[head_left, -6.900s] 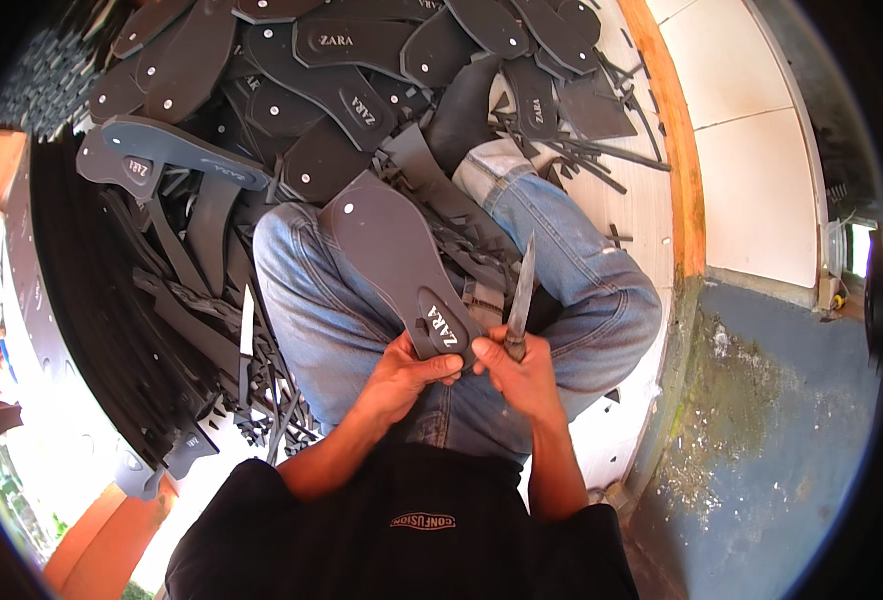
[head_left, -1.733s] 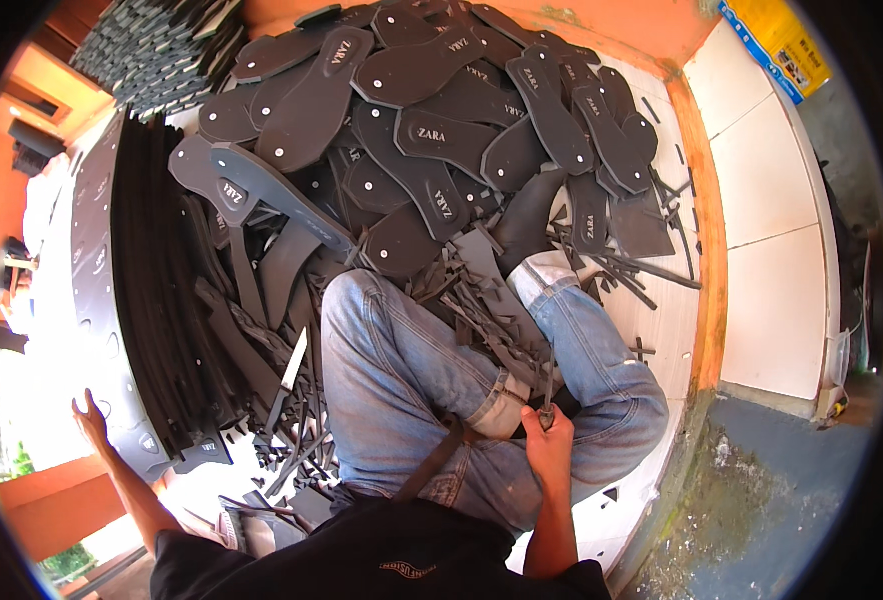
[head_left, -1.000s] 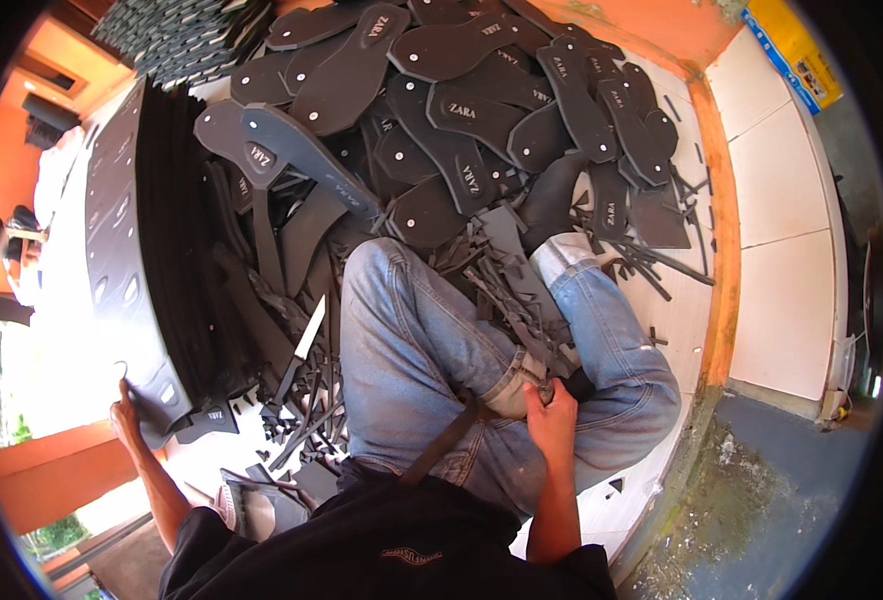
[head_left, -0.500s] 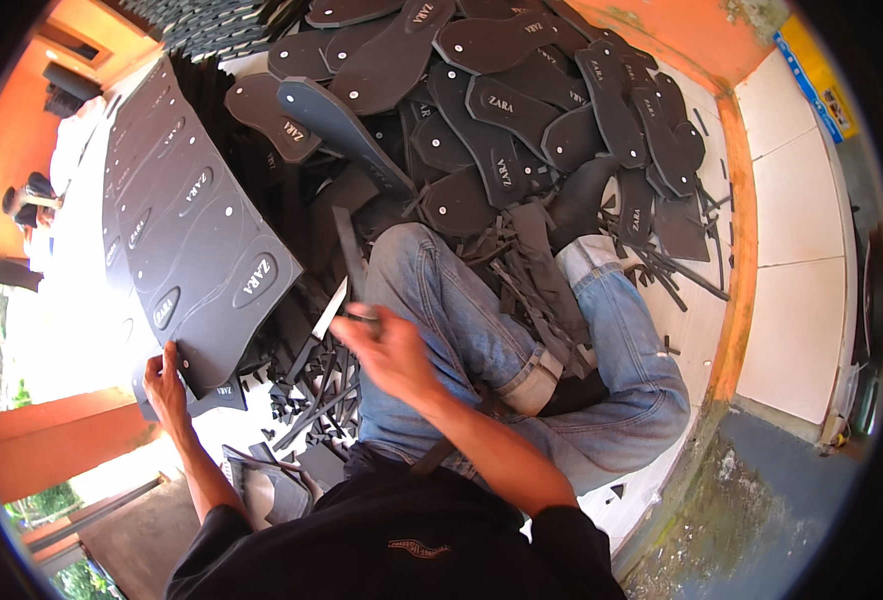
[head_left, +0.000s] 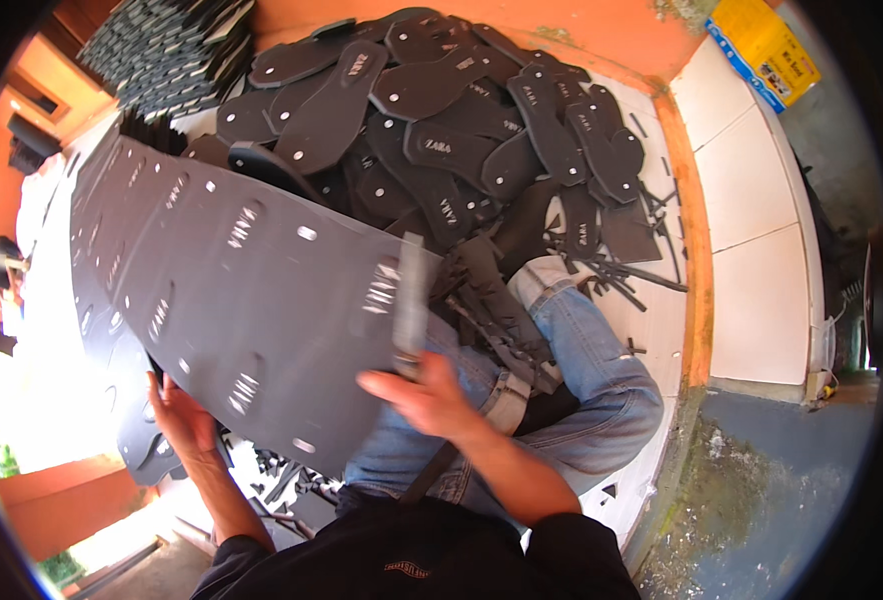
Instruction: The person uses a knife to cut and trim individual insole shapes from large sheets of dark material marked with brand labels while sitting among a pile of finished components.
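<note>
A large black foam sheet [head_left: 291,270] with printed sole outlines and small white dots spreads before me, its right end over my thigh. My left hand [head_left: 189,420] grips its lower left edge, with some fingers hidden by the sheet. At the right end, my right hand [head_left: 431,400] is closed around a knife [head_left: 411,310]; the handle is mostly hidden in the fist. The wide grey blade, blurred by motion, points away from me across the sheet's right edge. My right thumb reaches to that edge; whether it presses on the foam I cannot tell.
Cut black soles [head_left: 431,145] lie heaped beyond my legs. Stacked soles [head_left: 166,55] stand at the far left. Black offcut strips [head_left: 611,280] litter the floor near my foot, with more scraps [head_left: 291,480] beside my left thigh. A yellow-and-blue package [head_left: 766,55] rests at far right.
The foam sheet has swung up and right across my lap, its printing now blurred. My right hand has moved right and slightly down with the knife. The whole view has shifted somewhat.
</note>
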`<state>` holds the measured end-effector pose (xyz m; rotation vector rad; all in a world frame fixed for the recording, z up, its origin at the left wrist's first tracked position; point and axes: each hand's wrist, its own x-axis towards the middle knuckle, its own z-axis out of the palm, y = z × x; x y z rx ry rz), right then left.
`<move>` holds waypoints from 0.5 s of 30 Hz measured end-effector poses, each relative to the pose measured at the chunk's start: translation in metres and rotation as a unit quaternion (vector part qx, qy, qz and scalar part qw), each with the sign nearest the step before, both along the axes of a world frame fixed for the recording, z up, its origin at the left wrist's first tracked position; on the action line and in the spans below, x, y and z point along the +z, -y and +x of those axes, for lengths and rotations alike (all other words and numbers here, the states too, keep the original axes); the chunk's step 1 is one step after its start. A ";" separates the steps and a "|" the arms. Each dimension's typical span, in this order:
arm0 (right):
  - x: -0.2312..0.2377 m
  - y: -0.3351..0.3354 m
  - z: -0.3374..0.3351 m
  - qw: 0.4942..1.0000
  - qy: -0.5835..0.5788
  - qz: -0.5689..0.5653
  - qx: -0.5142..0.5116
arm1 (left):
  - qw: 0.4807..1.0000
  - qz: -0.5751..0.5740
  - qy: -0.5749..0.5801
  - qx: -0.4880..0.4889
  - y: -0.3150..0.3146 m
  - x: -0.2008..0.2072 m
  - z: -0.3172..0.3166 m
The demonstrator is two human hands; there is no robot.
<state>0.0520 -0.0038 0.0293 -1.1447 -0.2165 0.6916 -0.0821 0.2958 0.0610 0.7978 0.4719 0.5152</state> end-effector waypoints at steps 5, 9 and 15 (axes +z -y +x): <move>0.023 0.219 0.020 0.953 -0.118 -0.246 -0.128 | 0.999 -0.020 -0.014 0.041 0.003 0.001 0.041; 0.045 0.326 0.039 0.884 -0.051 -0.350 -0.304 | 1.000 -0.008 -0.017 -0.022 0.036 -0.005 0.066; 0.064 0.451 0.079 0.627 0.255 -0.579 -0.455 | 0.978 -0.147 0.125 -0.078 0.155 -0.006 0.112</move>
